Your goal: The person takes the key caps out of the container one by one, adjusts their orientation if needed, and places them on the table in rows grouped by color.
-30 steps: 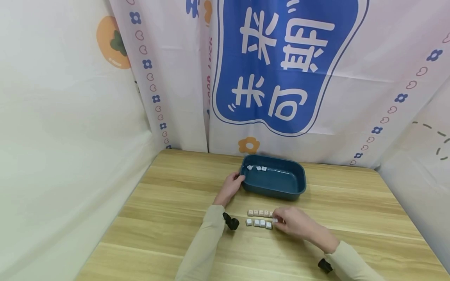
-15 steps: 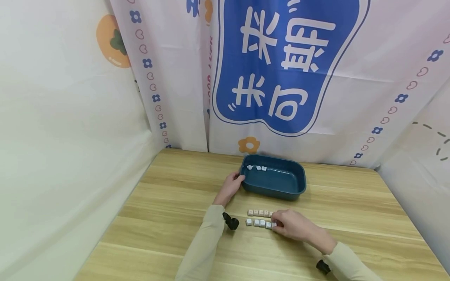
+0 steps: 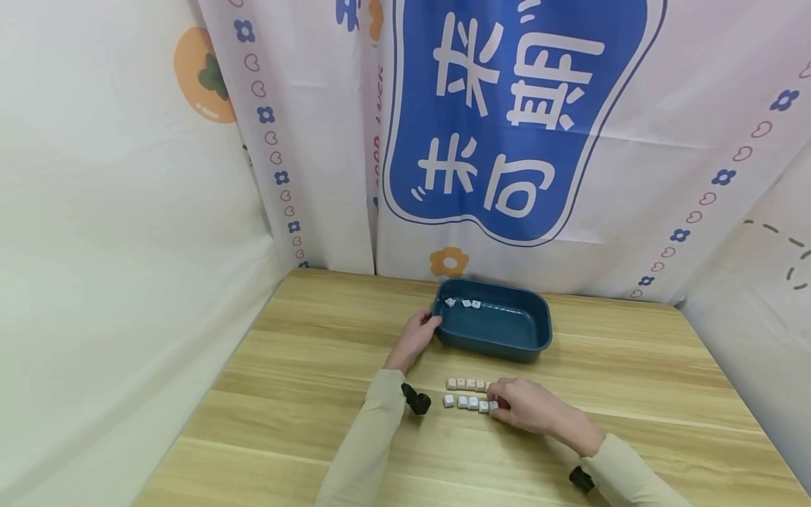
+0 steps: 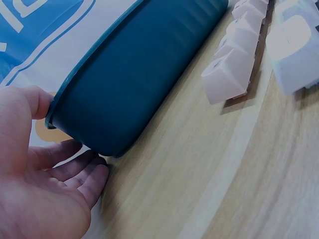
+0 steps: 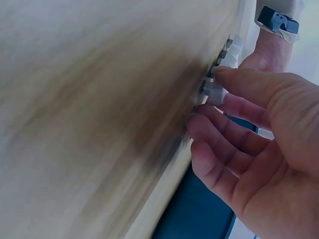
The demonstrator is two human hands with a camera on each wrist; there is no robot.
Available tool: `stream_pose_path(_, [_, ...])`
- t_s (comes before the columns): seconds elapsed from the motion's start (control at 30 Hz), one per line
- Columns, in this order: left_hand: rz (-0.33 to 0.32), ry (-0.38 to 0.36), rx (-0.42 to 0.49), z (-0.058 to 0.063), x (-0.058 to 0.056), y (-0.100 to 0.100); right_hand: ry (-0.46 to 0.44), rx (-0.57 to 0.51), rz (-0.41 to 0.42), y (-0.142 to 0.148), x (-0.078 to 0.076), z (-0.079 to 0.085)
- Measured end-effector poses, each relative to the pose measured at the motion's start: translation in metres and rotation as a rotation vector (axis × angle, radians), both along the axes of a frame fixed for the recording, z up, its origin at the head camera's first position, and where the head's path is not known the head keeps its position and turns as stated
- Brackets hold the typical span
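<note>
My left hand [image 3: 415,339] holds the left end of a dark teal tray [image 3: 488,346]; in the left wrist view its thumb is at the rim and its fingers are against the lower outside. My right hand [image 3: 531,406] pinches a white keycap [image 5: 215,92] between thumb and index finger, at the right end of a row of white keycaps [image 3: 473,403]. Just behind that row stands a row of pinkish keycaps [image 3: 470,384], its right end partly hidden by the right hand. Inside the tray, 3 white keycaps [image 3: 467,303] lie along the far left side.
Everything sits on a wood-grain table [image 3: 304,394]. A printed cloth [image 3: 329,211] hangs along the table's back edge, close behind the tray. White cloth walls [image 3: 127,282] stand at both sides.
My right hand has lowered the white keycap and moved it slightly left, beside the end of the white row. In the last half second it has barely moved. My left hand and the tray have stayed put.
</note>
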State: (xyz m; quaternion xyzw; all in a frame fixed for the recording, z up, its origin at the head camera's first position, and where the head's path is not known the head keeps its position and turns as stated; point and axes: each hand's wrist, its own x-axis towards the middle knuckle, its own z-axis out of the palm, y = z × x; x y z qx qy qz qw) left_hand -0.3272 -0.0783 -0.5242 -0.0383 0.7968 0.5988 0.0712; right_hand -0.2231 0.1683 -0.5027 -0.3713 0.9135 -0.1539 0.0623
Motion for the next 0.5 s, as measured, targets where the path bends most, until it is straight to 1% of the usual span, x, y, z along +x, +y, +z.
stream_pose_path(0.3, [-0.001, -0.003, 0.01, 0.001, 0.0, -0.001, 0.031, -0.008, 0.018, 0.002, -0.004, 0.006])
stream_pose_path(0.43, [-0.008, 0.002, 0.019, 0.0, 0.0, -0.001, 0.036, -0.038, 0.014, 0.002, -0.009, 0.013])
stream_pose_path(0.5, [-0.012, 0.003, 0.021, -0.001, 0.0, -0.002, 0.053, -0.046, 0.003, 0.001, -0.012, 0.018])
